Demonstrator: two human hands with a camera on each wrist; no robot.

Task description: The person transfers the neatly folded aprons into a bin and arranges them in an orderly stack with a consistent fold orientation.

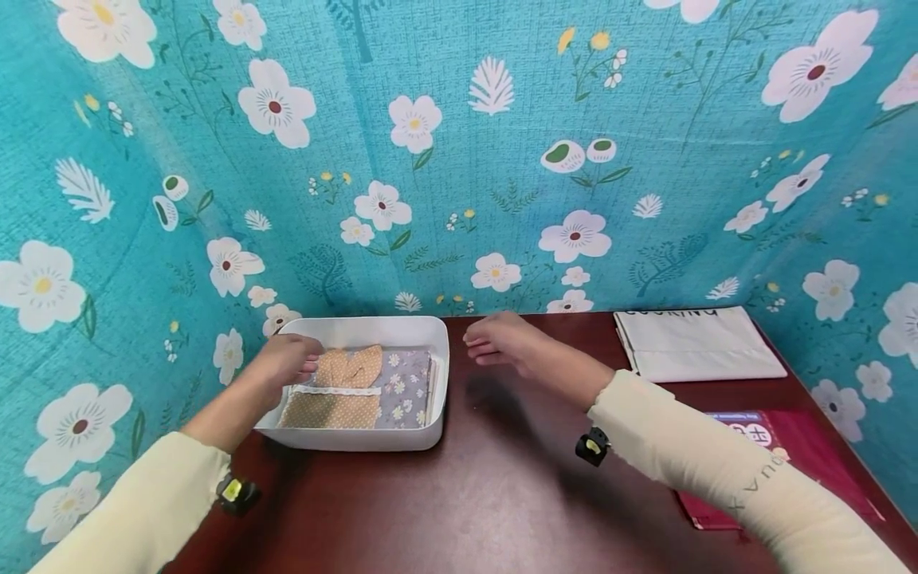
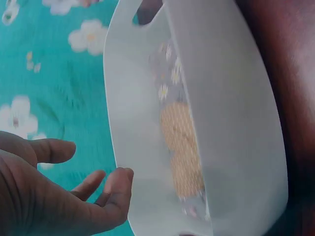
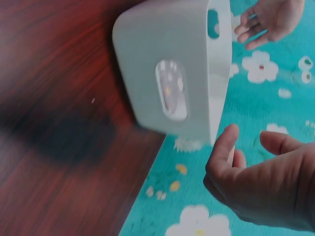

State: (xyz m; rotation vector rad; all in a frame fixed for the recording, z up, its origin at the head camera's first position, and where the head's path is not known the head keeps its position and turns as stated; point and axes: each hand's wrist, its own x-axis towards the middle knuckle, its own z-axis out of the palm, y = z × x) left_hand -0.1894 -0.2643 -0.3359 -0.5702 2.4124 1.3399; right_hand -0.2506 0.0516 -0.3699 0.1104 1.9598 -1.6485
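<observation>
A white plastic basket [image 1: 344,439] stands on the dark red table at the left. In it lie a folded grey daisy-print cloth [image 1: 406,391] and a tan polka-dot piece [image 1: 330,408] with a bow and a white lace edge. My left hand [image 1: 283,367] hovers at the basket's left end, fingers loosely bent and holding nothing; the left wrist view shows its fingertips [image 2: 125,173] right at the rim. Just off the basket's right end, my right hand [image 1: 505,343] hangs above the table with loosely bent, empty fingers. The right wrist view shows the basket's end wall with its cut-out slots.
A folded white cloth [image 1: 703,347] with black lettering lies at the back right of the table [image 1: 466,510]. Nearer, a dark red flat package [image 1: 810,454] is partly covered by my right sleeve. A teal floral curtain [image 1: 459,183] hangs behind the table.
</observation>
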